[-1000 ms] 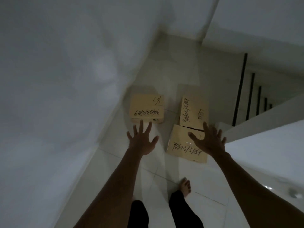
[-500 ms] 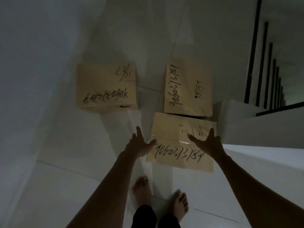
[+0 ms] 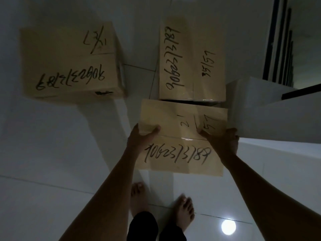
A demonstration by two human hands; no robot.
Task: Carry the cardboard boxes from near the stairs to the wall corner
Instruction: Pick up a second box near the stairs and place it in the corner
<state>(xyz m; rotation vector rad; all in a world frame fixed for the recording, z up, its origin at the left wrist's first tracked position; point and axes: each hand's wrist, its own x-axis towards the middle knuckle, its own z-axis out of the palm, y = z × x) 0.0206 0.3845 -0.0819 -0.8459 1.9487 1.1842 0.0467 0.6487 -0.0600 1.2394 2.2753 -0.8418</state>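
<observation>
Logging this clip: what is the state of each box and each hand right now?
Nearest box: flaps taped shut, gripped at both sides.
Far-left box: closed, on the floor, untouched.
Far-right box: closed, on the floor, untouched.
Left hand: gripping nearest box.
Right hand: gripping nearest box.

The floor (image 3: pixel 52 153) is of pale glossy tiles with thin dark joints. A round light reflection (image 3: pixel 228 227) shines near, at the right. White steps (image 3: pixel 260 108) rise at the right, with dark railing bars (image 3: pixel 278 40) far behind.
</observation>
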